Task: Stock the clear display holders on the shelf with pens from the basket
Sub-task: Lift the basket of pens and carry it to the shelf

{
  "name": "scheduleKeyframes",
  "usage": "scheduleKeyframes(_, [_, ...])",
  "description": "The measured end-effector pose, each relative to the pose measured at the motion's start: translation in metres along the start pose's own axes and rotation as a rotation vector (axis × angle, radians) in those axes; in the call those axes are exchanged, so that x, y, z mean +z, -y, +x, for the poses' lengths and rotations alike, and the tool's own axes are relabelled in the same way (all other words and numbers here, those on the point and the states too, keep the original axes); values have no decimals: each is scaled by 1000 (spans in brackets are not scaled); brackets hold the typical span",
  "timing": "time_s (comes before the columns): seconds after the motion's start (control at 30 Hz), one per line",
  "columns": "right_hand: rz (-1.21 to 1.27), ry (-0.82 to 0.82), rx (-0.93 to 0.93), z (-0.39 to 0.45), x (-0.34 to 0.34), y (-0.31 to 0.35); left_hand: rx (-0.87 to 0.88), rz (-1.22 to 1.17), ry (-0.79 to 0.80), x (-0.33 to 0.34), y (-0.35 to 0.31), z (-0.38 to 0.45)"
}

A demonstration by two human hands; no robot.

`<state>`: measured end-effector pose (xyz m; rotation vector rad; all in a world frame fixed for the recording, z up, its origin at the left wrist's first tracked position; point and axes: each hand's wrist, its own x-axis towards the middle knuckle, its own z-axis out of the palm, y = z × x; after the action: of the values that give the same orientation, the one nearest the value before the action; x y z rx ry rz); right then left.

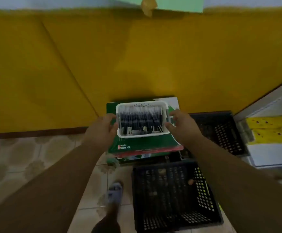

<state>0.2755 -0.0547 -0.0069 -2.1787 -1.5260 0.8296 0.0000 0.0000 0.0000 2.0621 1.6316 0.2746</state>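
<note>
Black crate [174, 197] nearest, both hands gripping pen basket [142, 136], green carton [133, 147] beneath

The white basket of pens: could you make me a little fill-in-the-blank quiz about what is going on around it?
1. The white basket sits on top of a ____ carton.
2. The left hand and right hand hold the basket at its two ____.
3. The basket is filled with dark ____.
4. The two crates on the floor to the right are ____ in colour.

Missing words: green; sides; pens; black
</note>
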Motion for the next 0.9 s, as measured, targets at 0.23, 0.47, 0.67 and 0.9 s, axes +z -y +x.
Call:
scheduleKeyframes(0.23, [35,-92,79,69,73,-53,-129,-208,15,86,60,59])
scheduleKeyframes(0.47, [177,-106,86,106,93,-74,-176,-446,-85,131,64,92])
scheduleKeyframes(0.67, [340,-101,122,116,89,-62,-199,-526,-130,131,54,102])
scheduleKeyframes(0.9, [401,-81,153,38,36,-22,-261,-600,-180,69,13,38])
